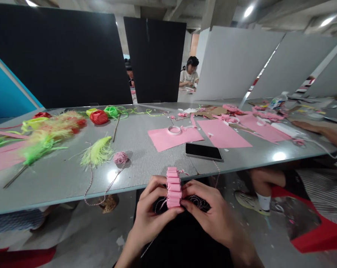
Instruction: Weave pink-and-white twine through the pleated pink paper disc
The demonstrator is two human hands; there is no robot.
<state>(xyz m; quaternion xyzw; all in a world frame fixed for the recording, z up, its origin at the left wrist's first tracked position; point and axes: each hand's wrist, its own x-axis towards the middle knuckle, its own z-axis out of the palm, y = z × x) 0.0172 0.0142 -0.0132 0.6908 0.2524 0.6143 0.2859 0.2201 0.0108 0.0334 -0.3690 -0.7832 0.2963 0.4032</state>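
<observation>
A pleated pink paper piece (174,188) is held upright in front of the table's near edge. My left hand (154,208) grips it from the left, the thumb across its lower end. On its right side the fingers of my right hand (206,204) pinch it. A loose tangle of red-and-white string (197,201) shows by my right fingers, above the dark lap. The string's ball (120,158) rests on the table, and a strand from it loops over the edge.
A phone (204,151), pink sheets (224,133) and a tape roll (174,130) lie ahead. Green fringe (98,152) and a red yarn bundle (99,117) sit left. At the right, a person's arm (310,127) rests on the table near a bottle (278,101). Tall panels (159,63) stand behind.
</observation>
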